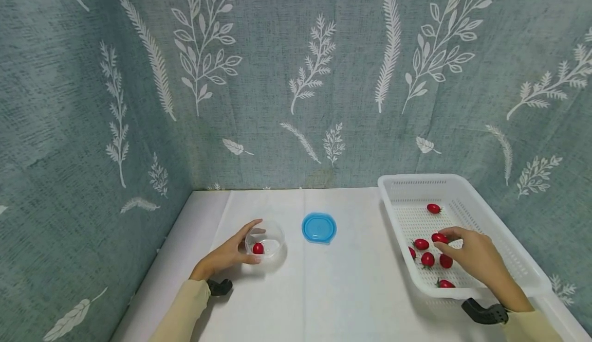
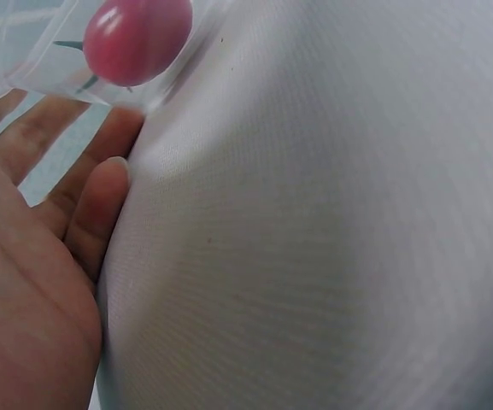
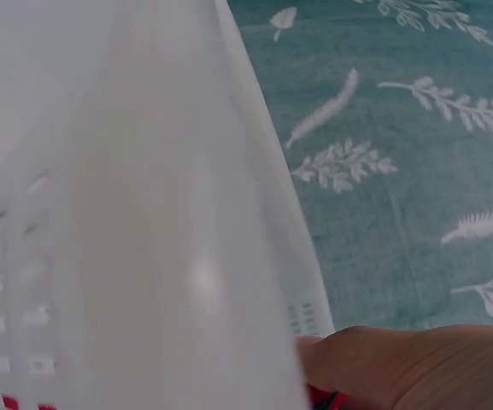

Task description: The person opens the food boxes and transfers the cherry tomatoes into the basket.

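A small clear plastic tub (image 1: 273, 234) stands at the left of the white table, with one red cherry tomato (image 1: 258, 248) inside. My left hand (image 1: 227, 253) holds the tub from its left side, thumb at the near side and fingers at the far side. In the left wrist view the tomato (image 2: 137, 38) shows through the clear wall. Inside the white basket (image 1: 398, 229) at the right, my right hand (image 1: 478, 254) pinches a cherry tomato (image 1: 440, 238) between thumb and fingers. Mostly the basket's wall (image 3: 169, 213) fills the right wrist view, hiding the fingertips.
A blue lid (image 1: 319, 227) lies on the table (image 1: 342, 290) between tub and basket. Several more cherry tomatoes (image 1: 427, 259) lie in the basket, one of them (image 1: 433, 208) farther back. Leaf-patterned green cloth (image 1: 277, 74) hangs behind and at both sides.
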Demonstrator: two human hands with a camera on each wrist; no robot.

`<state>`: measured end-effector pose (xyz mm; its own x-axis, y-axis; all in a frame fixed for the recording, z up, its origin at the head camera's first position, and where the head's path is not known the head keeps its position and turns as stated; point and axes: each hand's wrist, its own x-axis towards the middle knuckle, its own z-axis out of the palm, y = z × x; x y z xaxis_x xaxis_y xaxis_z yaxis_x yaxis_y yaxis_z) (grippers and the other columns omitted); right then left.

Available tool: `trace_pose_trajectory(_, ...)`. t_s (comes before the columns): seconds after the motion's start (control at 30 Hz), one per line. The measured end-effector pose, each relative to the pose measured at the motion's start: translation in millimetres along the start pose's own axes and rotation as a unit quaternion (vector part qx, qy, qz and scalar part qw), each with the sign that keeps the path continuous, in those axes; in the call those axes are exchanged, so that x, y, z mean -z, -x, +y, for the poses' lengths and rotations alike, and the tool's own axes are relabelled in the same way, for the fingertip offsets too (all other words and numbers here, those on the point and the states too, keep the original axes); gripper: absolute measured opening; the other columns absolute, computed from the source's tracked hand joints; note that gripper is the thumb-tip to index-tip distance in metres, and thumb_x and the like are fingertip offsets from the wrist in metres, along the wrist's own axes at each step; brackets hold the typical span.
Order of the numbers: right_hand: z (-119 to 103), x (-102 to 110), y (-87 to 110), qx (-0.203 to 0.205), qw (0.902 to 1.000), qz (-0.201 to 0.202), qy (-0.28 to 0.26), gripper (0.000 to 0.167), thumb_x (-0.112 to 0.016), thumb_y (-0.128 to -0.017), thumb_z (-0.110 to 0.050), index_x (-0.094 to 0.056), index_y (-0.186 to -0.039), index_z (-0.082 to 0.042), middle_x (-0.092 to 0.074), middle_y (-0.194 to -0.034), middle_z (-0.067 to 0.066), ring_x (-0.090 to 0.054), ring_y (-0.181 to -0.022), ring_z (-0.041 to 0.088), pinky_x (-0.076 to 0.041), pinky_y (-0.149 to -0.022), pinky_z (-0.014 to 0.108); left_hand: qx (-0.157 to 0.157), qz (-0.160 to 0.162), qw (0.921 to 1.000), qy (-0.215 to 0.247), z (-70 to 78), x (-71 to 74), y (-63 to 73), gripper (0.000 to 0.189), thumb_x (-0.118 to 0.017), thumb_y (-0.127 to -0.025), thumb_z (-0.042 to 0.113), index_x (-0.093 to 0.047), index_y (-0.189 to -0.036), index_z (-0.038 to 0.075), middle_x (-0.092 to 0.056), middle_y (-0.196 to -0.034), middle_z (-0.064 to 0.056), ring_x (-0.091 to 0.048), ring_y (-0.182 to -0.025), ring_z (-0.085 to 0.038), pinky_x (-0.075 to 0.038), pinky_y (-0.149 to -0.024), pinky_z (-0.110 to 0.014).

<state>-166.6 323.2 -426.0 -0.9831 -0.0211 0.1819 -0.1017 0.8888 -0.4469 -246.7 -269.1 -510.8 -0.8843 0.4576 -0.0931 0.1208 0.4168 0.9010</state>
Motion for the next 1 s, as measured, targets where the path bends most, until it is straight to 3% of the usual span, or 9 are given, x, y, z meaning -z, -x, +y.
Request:
trace_pose_trajectory(0.23,8.5,4.3,1.8,-0.022,0.9996,-0.014,0.007,0.046,-0.081,-0.089,-0.029,-0.071,-0.118,0.005,-0.072,-0.107,0.024,-0.066,-0.095,0.045,-0.051,-0.074,0.059,-0.012,-0.003,0.9999,0.000,-2.1,-1.6,-0.1,0.103,-0.085,-0.085,0.029,-0.020,-0.164,0.033,-0.039,-0.159,0.000,-0.049,-0.128,-0.026,-0.032,-0.109,-0.054)
trace_pose_trajectory(0.47,11.6,10.4,1.9,-0.010,0.9999,-0.001,0.010,0.044,-0.081,-0.089,-0.026,-0.071,-0.117,0.006,-0.073,-0.103,0.024,-0.067,-0.087,0.041,-0.051,-0.070,0.056,-0.012,-0.001,0.9999,0.002,-2.7,-0.7,0.3,0.102,-0.086,-0.085,0.029,-0.021,-0.164,0.035,-0.039,-0.159,0.000,-0.051,-0.125,-0.027,-0.033,-0.108,-0.053)
trace_pose_trajectory(0.8,-8.3,10.4,-0.9,0.031,0.9987,0.039,-0.002,0.039,-0.081,-0.090,-0.029,-0.074,-0.115,0.000,-0.074,-0.105,0.019,-0.060,-0.069,0.020,-0.045,-0.057,0.034,-0.005,0.000,1.0000,0.005,-2.7,1.7,-0.1,0.101,-0.086,-0.084,0.030,-0.023,-0.162,0.040,-0.039,-0.158,0.002,-0.050,-0.127,-0.026,-0.032,-0.109,-0.053)
trace_pose_trajectory(1.0,-21.3,7.7,-5.1,0.048,0.9973,0.047,-0.030,0.037,-0.080,-0.091,-0.028,-0.074,-0.116,-0.002,-0.074,-0.106,0.017,-0.056,-0.061,0.010,-0.043,-0.048,0.029,0.004,0.002,1.0000,0.000,-4.1,2.0,-0.2,0.099,-0.086,-0.084,0.033,-0.025,-0.160,0.047,-0.038,-0.159,0.004,-0.046,-0.131,-0.026,-0.030,-0.110,-0.056)
